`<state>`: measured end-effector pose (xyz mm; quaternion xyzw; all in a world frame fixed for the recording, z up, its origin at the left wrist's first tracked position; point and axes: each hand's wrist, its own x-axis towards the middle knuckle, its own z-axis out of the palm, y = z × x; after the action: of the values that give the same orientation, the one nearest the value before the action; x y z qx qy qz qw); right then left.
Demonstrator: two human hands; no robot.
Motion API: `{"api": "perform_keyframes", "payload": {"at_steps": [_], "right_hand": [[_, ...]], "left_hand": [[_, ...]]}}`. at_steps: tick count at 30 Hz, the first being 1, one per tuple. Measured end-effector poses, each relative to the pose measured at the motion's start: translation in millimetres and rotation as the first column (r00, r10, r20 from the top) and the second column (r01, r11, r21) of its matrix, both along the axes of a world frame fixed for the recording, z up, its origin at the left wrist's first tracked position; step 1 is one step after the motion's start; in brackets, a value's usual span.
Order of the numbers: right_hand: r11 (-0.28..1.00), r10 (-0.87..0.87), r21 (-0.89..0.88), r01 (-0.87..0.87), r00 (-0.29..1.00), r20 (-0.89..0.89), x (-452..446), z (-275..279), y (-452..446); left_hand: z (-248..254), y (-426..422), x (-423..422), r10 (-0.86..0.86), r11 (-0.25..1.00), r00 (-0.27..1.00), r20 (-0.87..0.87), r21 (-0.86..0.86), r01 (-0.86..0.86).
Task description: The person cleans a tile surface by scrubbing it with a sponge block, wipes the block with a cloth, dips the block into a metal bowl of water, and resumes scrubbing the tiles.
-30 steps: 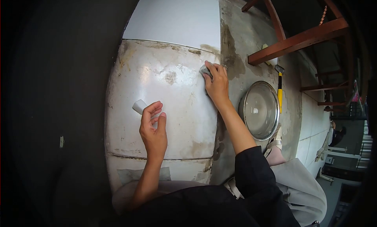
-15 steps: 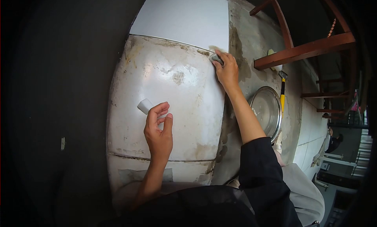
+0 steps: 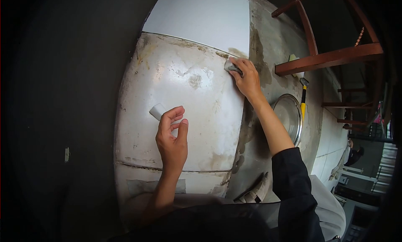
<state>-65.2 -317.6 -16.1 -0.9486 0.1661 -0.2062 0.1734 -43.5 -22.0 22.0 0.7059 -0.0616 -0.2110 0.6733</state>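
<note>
My right hand (image 3: 248, 79) is closed on a small grey sponge-like block (image 3: 229, 66). It presses the block near the right edge of a worn, stained white tile (image 3: 167, 82), close to the joint with a cleaner white tile (image 3: 201, 15). Brown dirt shows along that joint. Over the lower middle of the stained tile, my left hand (image 3: 172, 133) has loosely curled fingers, with the thumb apart from them. A pale grey-white piece (image 3: 157, 111) shows just behind its fingers and is partly hidden; no grip on it is visible.
A shiny metal basin (image 3: 289, 112) stands on the grey floor at right, beside a yellow-and-black-handled tool (image 3: 303, 99). Reddish-brown wooden furniture (image 3: 331, 59) fills the upper right. A dark wall (image 3: 67, 95) runs along the left. A shoe (image 3: 257, 191) shows below the basin.
My right hand and the grey block have shifted slightly down along the tile's right edge. My right elbow has moved outward, and the shoe is now visible. My left hand is nearly still.
</note>
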Motion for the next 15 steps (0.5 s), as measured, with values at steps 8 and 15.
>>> {"api": "perform_keyframes", "payload": {"at_steps": [8,15], "right_hand": [[1.0,-0.022,0.007,0.022,1.0,0.009,3.6,0.5,8.7],[0.992,-0.126,0.015,0.126,0.991,0.034,31.5,-6.0,-10.0]], "left_hand": [[3.3,0.1,-0.2,-0.011,1.0,1.0,0.003,-0.005,0.011],[-0.2,3.4,-4.0,-0.022,1.0,1.0,0.01,-0.002,0.022]]}}
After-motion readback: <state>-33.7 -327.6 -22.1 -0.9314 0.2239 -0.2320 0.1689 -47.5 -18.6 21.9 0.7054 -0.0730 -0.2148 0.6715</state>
